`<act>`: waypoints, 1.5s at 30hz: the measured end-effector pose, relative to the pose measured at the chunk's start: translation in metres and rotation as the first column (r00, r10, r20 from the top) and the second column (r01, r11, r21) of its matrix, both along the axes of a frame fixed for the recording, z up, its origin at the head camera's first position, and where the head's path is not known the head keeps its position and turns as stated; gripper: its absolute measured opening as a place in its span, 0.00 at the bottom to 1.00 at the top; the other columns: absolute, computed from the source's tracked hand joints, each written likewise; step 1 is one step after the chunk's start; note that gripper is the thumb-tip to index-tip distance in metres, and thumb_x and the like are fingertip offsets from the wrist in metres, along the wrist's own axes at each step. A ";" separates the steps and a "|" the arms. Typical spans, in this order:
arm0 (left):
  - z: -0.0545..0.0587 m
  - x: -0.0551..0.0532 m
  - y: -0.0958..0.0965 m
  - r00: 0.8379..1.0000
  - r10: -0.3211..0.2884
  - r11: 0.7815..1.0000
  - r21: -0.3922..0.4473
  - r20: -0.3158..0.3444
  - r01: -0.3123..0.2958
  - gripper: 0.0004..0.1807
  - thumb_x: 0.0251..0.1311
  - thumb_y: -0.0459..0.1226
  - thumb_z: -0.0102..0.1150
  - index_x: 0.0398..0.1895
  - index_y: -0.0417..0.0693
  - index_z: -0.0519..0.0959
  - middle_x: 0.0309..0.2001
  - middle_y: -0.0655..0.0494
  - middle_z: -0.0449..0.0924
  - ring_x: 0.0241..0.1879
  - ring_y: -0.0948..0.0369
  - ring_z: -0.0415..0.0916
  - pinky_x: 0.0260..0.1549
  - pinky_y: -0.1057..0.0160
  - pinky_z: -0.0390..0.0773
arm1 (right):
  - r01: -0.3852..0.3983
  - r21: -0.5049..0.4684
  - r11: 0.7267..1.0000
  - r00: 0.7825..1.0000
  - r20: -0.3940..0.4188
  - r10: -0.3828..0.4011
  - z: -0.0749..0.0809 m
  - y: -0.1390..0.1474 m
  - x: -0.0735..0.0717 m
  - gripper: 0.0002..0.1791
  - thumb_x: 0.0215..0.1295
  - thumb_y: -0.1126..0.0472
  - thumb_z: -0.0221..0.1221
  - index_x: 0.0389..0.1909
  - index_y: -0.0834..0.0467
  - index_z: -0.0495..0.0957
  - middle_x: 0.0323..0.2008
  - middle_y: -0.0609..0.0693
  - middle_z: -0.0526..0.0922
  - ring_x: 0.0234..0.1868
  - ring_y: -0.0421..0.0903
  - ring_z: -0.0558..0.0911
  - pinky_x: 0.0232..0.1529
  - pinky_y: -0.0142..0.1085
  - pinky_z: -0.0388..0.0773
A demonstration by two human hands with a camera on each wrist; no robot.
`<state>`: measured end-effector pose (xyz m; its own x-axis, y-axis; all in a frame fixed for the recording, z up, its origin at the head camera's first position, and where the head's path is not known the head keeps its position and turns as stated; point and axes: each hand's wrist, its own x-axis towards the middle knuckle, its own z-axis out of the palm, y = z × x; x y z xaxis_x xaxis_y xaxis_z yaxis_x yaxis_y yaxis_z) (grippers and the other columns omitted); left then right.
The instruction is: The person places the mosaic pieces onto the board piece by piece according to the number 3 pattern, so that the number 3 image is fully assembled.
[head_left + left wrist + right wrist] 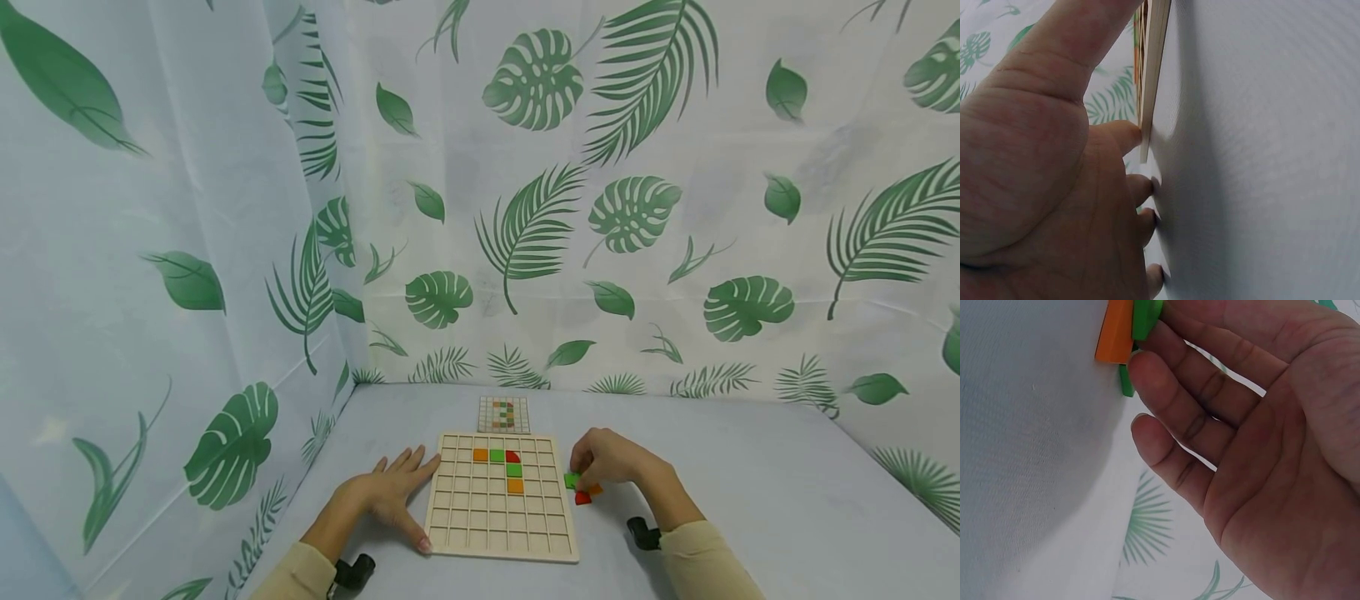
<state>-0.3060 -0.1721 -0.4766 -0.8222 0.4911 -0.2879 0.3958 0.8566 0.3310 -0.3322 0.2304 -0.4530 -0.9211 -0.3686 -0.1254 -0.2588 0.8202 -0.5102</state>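
Note:
A pale wooden grid board lies on the table. In its upper cells sit orange, green and red tiles; the red tile has a rounded corner. My left hand is spread along the board's left side, thumb at the near corner and index finger against the edge higher up. Just off the right edge, my right hand pinches a green tile at its fingertips, over the loose pieces. Beneath and beside it lie an orange tile, another green tile and a red tile.
Behind the board lies a small printed card with a grid and a coloured pattern. Black wrist devices sit at both cuffs, one at the left and one at the right. Leaf-patterned curtains border the table.

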 end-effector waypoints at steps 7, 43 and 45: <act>-0.002 -0.002 -0.001 1.000 0.006 1.000 -0.002 -0.005 -0.006 0.76 0.35 0.67 0.81 0.86 0.60 0.46 0.86 0.45 0.39 0.85 0.43 0.36 0.78 0.31 0.41 | -0.001 0.005 1.000 1.000 -0.005 0.001 0.000 -0.002 0.000 0.10 0.51 0.70 0.75 0.28 0.53 0.86 0.26 0.46 0.82 0.30 0.45 0.77 0.31 0.38 0.75; -0.002 -0.003 0.000 1.000 -0.001 1.000 -0.007 -0.002 0.001 0.76 0.35 0.68 0.81 0.86 0.59 0.46 0.86 0.44 0.39 0.85 0.43 0.36 0.78 0.31 0.42 | -0.150 -0.226 0.962 0.975 -0.192 0.107 -0.001 -0.011 -0.017 0.10 0.65 0.67 0.69 0.47 0.60 0.89 0.43 0.48 0.90 0.40 0.41 0.85 0.44 0.34 0.86; -0.003 -0.003 0.000 1.000 -0.001 1.000 -0.008 -0.004 0.001 0.76 0.35 0.68 0.81 0.86 0.59 0.46 0.86 0.44 0.39 0.85 0.43 0.36 0.78 0.31 0.42 | -0.169 -0.226 0.959 0.971 -0.206 0.122 -0.002 -0.014 -0.018 0.11 0.66 0.68 0.69 0.48 0.60 0.89 0.44 0.49 0.90 0.41 0.41 0.85 0.45 0.34 0.86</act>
